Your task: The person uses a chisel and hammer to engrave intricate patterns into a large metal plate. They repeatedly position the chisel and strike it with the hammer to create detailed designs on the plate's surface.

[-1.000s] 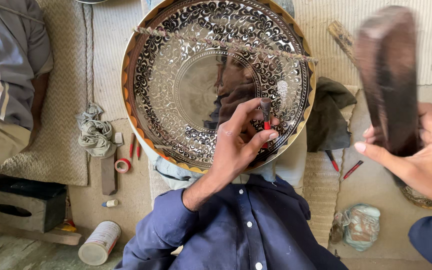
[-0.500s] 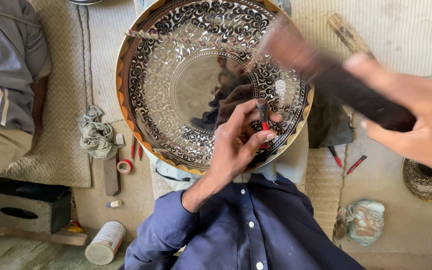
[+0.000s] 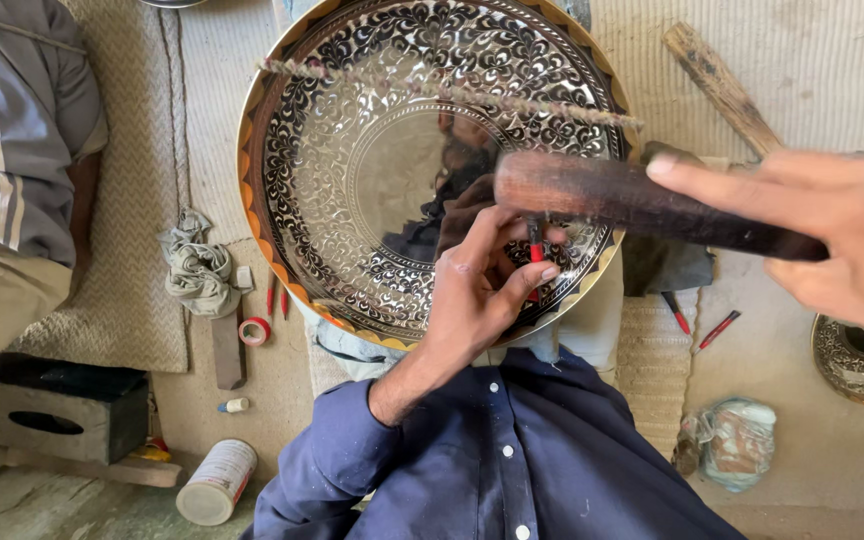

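A large round engraved metal tray with black floral pattern rests tilted on my lap. My left hand pinches a small red-handled chisel upright against the tray's lower right rim. My right hand grips a dark wooden mallet, its head lying right over the top of the chisel. A rough cord stretches across the tray's upper part.
Another person sits at the left, a striped sleeve showing. On the floor lie a rag, a tape roll, a white can, a dark box, red tools, a wooden stick and a small engraved bowl.
My right hand has swung the mallet down from raised at the right onto the chisel top. My left hand and the chisel have stayed in place on the tray.
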